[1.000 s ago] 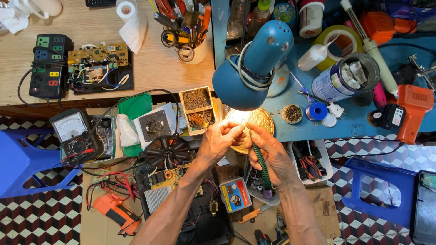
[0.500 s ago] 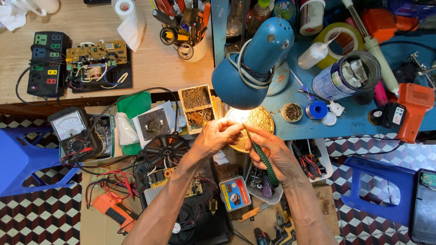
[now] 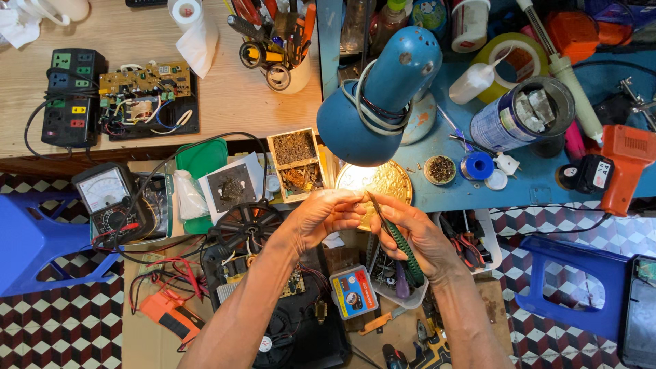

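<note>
My left hand (image 3: pixel 320 217) and my right hand (image 3: pixel 408 229) meet under a blue desk lamp (image 3: pixel 380 96), just in front of a round golden disc (image 3: pixel 384 179) lit by the lamp. My right hand grips a thin tool with a green and black handle (image 3: pixel 400 246), its tip pointing up towards my left fingertips. My left fingers are pinched together at that tip; what they pinch is too small to tell. Below my forearms lies an opened black appliance with a fan (image 3: pixel 247 224) and wiring.
An analogue multimeter (image 3: pixel 108 200), an orange clamp meter (image 3: pixel 171 316), a power strip (image 3: pixel 66 97) and a circuit board (image 3: pixel 145 92) lie at left. A two-compartment parts box (image 3: pixel 295 164), a tool cup (image 3: pixel 287 58), an orange soldering gun (image 3: pixel 625 167), a tape roll and blue stools (image 3: pixel 577 287) surround the workspace.
Both hands stay together under the lamp with only slight shifts of the fingers; the tool stays in my right hand.
</note>
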